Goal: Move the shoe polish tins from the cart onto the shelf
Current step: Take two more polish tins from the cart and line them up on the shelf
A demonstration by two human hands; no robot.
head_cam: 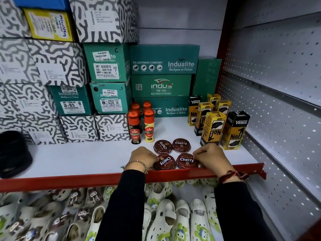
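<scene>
Several round dark-red Cherry shoe polish tins lie flat in a square on the white shelf (78,159), near its red front lip. My left hand (142,158) grips the near-left tin (165,162) at its left edge. My right hand (211,156) pinches the right edge of the near-right tin (186,160). Behind them rest the far-left tin (162,146) and the far-right tin (181,145), untouched. The cart is out of view.
Kiwi polish bottles (141,121) stand just behind the tins. Yellow and black Venus boxes (218,121) stand to the right. Green Induslite shoe boxes (163,79) and patterned boxes (52,66) fill the back and left. A dark object (13,153) sits far left. White clogs (173,220) lie below.
</scene>
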